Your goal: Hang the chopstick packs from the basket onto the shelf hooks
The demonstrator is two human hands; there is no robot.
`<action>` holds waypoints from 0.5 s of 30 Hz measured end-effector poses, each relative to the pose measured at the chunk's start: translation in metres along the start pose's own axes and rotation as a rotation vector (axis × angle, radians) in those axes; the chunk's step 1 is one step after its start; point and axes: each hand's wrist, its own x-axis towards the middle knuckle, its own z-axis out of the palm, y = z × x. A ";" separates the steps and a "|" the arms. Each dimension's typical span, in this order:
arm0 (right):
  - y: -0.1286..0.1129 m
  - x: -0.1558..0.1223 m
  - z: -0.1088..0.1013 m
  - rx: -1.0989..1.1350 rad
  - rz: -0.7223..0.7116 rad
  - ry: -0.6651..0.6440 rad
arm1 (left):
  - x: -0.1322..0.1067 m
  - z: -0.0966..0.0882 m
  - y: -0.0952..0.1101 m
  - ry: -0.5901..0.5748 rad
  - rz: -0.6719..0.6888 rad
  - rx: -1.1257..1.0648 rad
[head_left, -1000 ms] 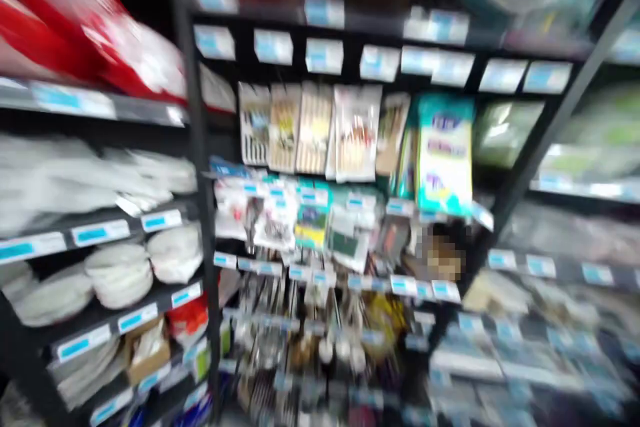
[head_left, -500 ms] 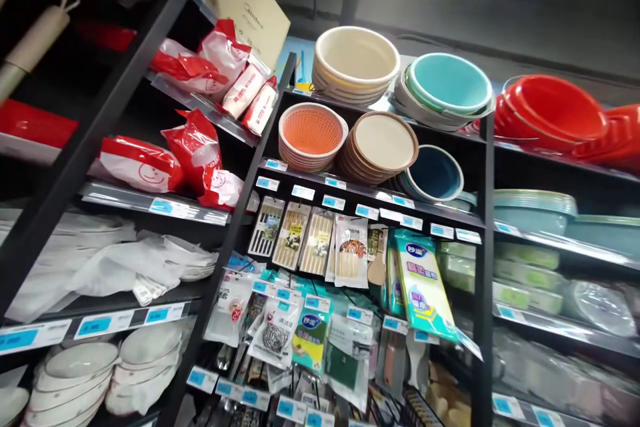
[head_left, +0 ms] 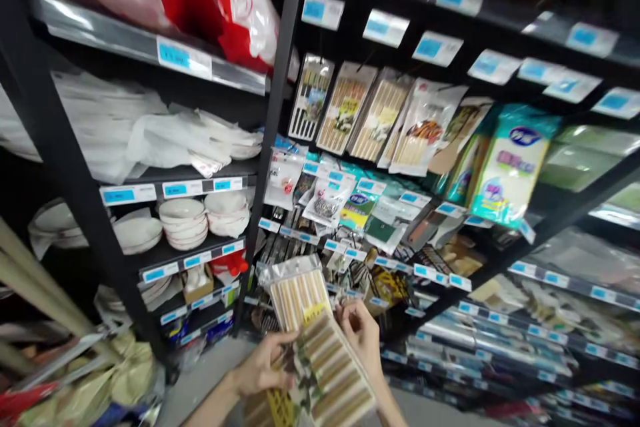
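Observation:
Low in the middle, my left hand [head_left: 265, 367] grips several packs of chopsticks [head_left: 335, 373], its thumb lying over their left side. The packs overlap and fan out; one clear-topped pack [head_left: 300, 290] sticks up behind the front one. Another with a yellow label [head_left: 280, 407] shows beneath the hand. At the packs' right edge is my right hand [head_left: 357, 327], its fingers curled in a pinch. What lies between those fingertips is too small and blurred to tell.
Ahead, more chopstick packs [head_left: 345, 107] hang from hooks beside a teal cloth pack [head_left: 515, 163]. Below them hang scourers [head_left: 327, 200]. Stacked white bowls [head_left: 184, 220] fill the left shelves. Black shelf posts [head_left: 273, 107] stand between bays. Wrapped goods [head_left: 125, 370] sit lower left.
The view has tipped down and come closer to the shelves. Both my hands and the chopstick packs have come into view; the basins on the upper shelves have left it.

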 end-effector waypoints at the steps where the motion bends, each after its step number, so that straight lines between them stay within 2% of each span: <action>1: -0.001 0.000 0.004 0.030 0.020 -0.009 | -0.003 -0.001 0.008 -0.014 -0.030 0.006; 4: -0.007 0.001 0.019 0.115 0.097 -0.102 | 0.006 -0.005 0.042 -0.113 -0.142 0.006; 7: -0.015 0.004 0.034 0.092 0.108 -0.171 | 0.015 -0.009 0.067 -0.149 -0.166 0.045; 9: -0.020 0.007 0.043 0.075 0.135 -0.166 | 0.013 -0.016 0.072 -0.137 -0.163 0.079; 12: -0.023 0.011 0.054 0.135 0.178 -0.154 | -0.001 -0.029 0.068 -0.110 -0.192 0.067; 15: -0.020 0.012 0.058 0.159 0.218 -0.102 | -0.004 -0.046 0.066 0.006 -0.147 -0.005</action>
